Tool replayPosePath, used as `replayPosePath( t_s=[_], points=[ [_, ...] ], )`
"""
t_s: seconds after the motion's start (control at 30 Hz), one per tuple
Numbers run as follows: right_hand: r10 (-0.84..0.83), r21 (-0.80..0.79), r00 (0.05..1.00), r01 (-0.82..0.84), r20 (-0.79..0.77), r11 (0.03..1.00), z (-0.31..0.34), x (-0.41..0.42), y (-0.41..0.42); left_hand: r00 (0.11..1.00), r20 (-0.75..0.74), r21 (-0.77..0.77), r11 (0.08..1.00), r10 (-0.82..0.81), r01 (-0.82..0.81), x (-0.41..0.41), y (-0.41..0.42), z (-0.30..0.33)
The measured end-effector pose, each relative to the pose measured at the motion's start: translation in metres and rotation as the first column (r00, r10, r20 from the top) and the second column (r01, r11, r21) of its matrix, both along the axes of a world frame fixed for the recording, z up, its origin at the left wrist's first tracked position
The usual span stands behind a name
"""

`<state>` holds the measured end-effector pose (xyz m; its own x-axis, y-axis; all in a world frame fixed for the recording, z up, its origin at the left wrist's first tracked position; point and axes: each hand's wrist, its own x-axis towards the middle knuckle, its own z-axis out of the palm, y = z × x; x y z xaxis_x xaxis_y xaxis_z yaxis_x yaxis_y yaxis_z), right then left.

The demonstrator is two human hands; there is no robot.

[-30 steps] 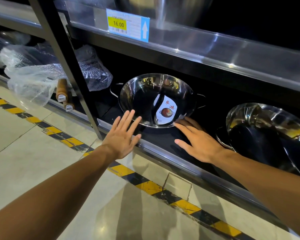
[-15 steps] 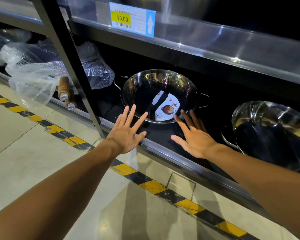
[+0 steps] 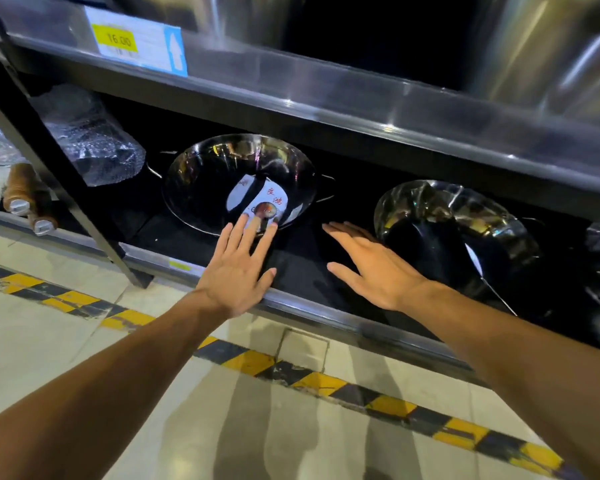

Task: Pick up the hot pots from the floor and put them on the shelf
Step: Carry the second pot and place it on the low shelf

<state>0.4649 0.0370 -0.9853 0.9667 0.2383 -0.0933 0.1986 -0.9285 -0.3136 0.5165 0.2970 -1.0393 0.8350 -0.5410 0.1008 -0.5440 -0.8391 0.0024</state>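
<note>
A shiny steel hot pot (image 3: 219, 178) with two side handles and a paper label inside leans on the dark bottom shelf (image 3: 302, 268). A second steel hot pot (image 3: 447, 223) leans on the same shelf to its right. My left hand (image 3: 239, 268) is flat, fingers spread, with the fingertips over the first pot's front rim. My right hand (image 3: 374, 268) hovers open over the bare shelf between the two pots. Neither hand holds anything.
A black upright post (image 3: 49, 161) stands at the left. Behind it lie plastic-wrapped pans (image 3: 90, 136) with wooden handles (image 3: 21, 192). The upper shelf (image 3: 326, 98) carries a price tag (image 3: 136, 43) and large steel pots. Yellow-black tape (image 3: 312, 379) marks the tiled floor.
The view has shifted right and closer to the shelf. Both hands have moved to the right; my left hand now overlaps the first pot's rim, my right sits between the pots.
</note>
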Motion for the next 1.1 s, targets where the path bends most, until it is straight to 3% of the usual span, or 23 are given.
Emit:
replayPosePath(
  t_s=[0.1,0.3,0.4,0.57,0.7,0.83,1.03,1.1],
  points=[
    [-0.108,-0.018,0.993,0.109,0.042,0.994,0.003,-0.046,-0.039,0.989,-0.066,-0.103,0.986,-0.136,0.128,-0.033,-0.052,0.007],
    [-0.368,-0.059,0.928,0.372,0.062,0.926,-0.010,-0.106,-0.126,0.935,-0.084,-0.112,0.936,-0.345,0.335,-0.082,-0.128,0.005],
    [-0.378,-0.177,0.924,0.381,0.055,0.907,-0.013,-0.120,-0.169,0.891,-0.084,-0.064,0.895,-0.445,0.441,-0.088,-0.139,-0.001],
    [-0.638,-0.062,0.768,0.635,-0.066,0.770,-0.015,-0.139,-0.204,0.910,-0.156,-0.084,0.923,-0.385,0.376,-0.085,-0.147,-0.006],
    [-0.519,-0.122,0.855,0.516,0.007,0.848,-0.037,-0.147,-0.212,0.920,-0.136,-0.069,0.930,-0.367,0.361,-0.076,-0.158,-0.018],
    [-0.524,-0.036,0.851,0.523,-0.041,0.852,-0.037,-0.148,-0.207,0.947,-0.051,0.010,0.948,-0.316,0.317,-0.062,-0.157,-0.022],
    [-0.435,0.107,0.900,0.435,-0.030,0.894,-0.045,-0.158,-0.184,0.985,-0.162,-0.007,0.998,-0.057,0.056,-0.042,-0.162,-0.012],
    [-0.401,0.106,0.915,0.403,-0.042,0.909,-0.045,-0.161,-0.184,0.991,-0.130,-0.007,0.999,-0.037,0.036,-0.039,-0.163,-0.010]
  ],
)
